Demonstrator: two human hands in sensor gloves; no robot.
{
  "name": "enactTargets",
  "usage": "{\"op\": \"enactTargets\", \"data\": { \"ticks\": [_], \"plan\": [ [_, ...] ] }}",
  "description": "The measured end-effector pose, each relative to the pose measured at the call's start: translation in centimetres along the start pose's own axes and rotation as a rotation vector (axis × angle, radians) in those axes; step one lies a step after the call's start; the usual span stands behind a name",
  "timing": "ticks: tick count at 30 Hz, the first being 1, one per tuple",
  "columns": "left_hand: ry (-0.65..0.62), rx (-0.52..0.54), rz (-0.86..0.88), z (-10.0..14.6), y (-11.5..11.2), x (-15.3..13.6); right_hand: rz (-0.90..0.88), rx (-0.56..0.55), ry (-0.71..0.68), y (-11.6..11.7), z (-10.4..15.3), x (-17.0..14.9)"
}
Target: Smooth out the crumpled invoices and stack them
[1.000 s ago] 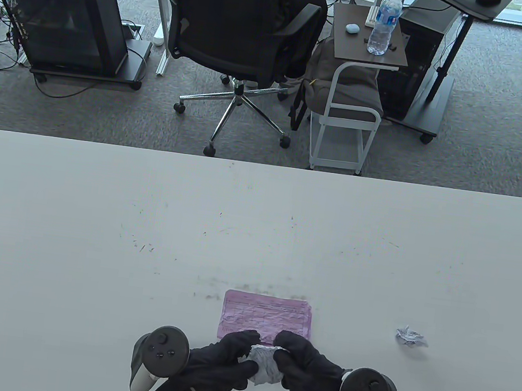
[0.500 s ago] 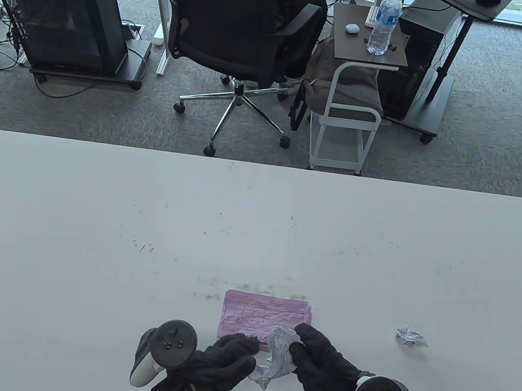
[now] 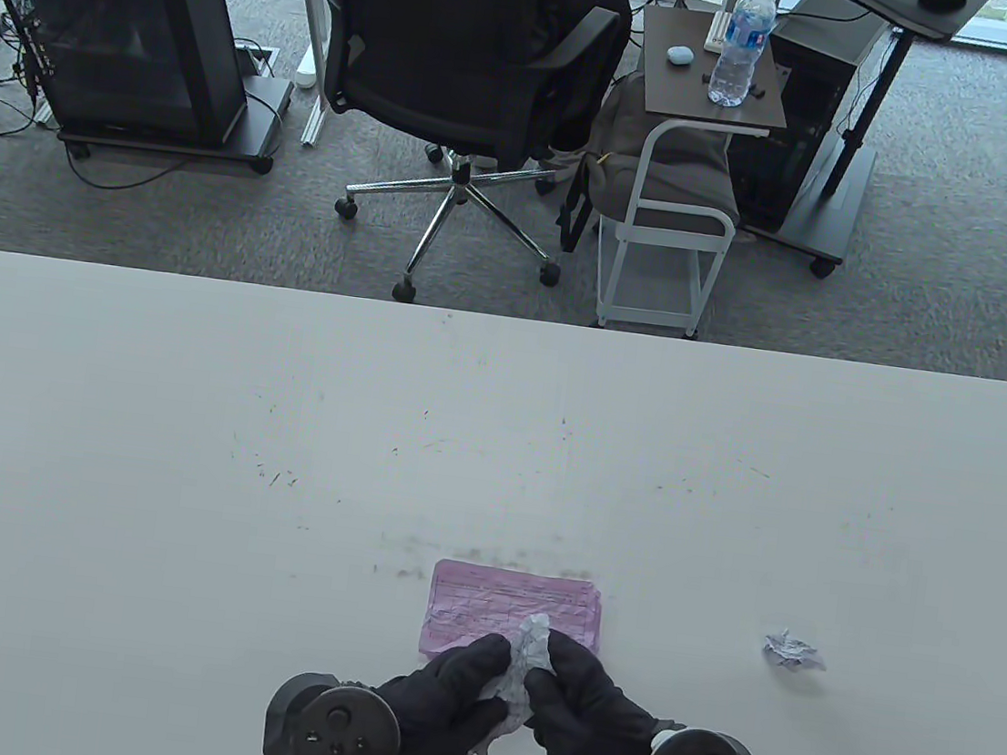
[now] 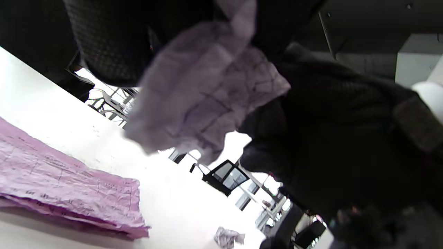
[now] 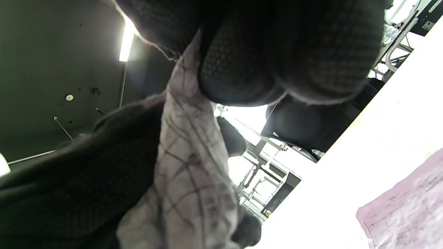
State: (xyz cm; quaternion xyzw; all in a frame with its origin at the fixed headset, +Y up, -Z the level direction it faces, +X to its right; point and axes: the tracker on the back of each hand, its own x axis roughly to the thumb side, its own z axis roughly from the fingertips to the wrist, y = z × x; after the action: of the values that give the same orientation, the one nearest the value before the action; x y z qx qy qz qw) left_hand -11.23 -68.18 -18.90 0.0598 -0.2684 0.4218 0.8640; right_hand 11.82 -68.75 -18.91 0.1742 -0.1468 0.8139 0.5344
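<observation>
Down at the near edge of the white table (image 3: 187, 412), the left hand (image 3: 437, 695) had its gloved fingers curled round the left side of a half-opened white invoice (image 3: 520, 673), pinching it. That crumpled sheet stood lifted off the tabletop between both hands, its long axis running away from the person, the far tip pointing toward the table's far edge and overlapping the near edge of the pink stack (image 3: 513, 610). The stack of flattened invoices lay flat, long side running left to right. Gripping the sheet's right side, the right hand (image 3: 581, 713) pinched it between thumb and fingers; the right wrist view showed a fingertip (image 5: 228, 69) pressed against the creased paper. Well apart to the right, a crumpled white ball (image 3: 791, 651) rested on the table.
</observation>
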Motion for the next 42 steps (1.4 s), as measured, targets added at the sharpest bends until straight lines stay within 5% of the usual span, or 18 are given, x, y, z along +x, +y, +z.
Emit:
{"op": "enactTargets", "data": {
  "ticks": [8, 13, 18, 25, 38, 42],
  "plan": [
    [0.209, -0.009, 0.375, 0.2, 0.2, -3.6, -0.011, -0.045, 0.016, -1.1, -0.1, -0.6],
    [0.254, -0.051, 0.347, 0.3, 0.1, -4.8, 0.037, -0.045, 0.028, -1.5, -0.2, -1.0],
    [0.05, -0.031, 0.227, 0.0, 2.3, -3.8, 0.136, 0.084, -0.026, -1.4, -0.4, -1.2],
    [0.023, -0.262, 0.17, -0.8, 0.2, -2.8, 0.133, 0.281, -0.101, 0.8, -0.3, -0.4],
    [0.177, -0.071, 0.229, -0.1, 1.7, -5.2, 0.132, 0.215, 0.023, -0.8, -0.7, -2.0],
    [0.063, -0.143, 0.102, -0.3, 2.0, -4.5, 0.161, 0.256, 0.021, -0.4, -0.7, -2.1]
  ]
}}
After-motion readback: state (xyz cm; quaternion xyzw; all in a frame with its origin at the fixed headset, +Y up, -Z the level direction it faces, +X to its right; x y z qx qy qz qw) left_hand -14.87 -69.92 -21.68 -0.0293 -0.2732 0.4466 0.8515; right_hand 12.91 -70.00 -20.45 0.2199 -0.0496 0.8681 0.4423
